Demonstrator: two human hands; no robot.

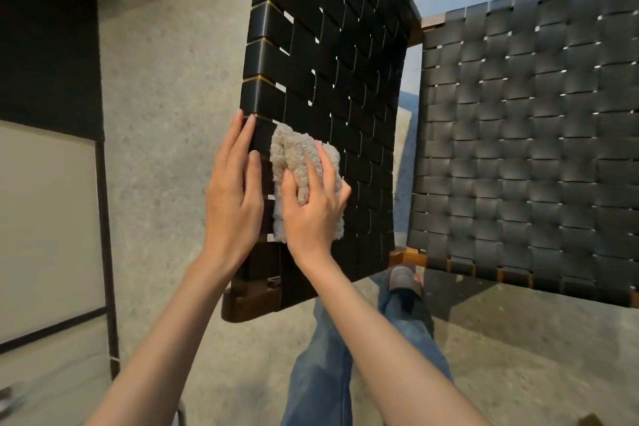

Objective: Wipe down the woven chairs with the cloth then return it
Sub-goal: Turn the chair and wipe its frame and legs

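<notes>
A black woven chair panel point(339, 62) on a dark wooden frame stands upright in front of me. My left hand point(233, 194) rests flat against its left edge, fingers straight. A fluffy beige cloth point(294, 152) lies bunched against the lower left of the weave, and my right hand point(311, 214) presses on it with its fingers spread over the cloth. A second black woven chair surface point(525, 135) with a wooden frame fills the right side.
The floor is speckled grey concrete point(166, 79). A dark-framed pale panel point(48, 228) stands at the left. My legs in jeans and a grey slipper point(403, 278) show below the chairs.
</notes>
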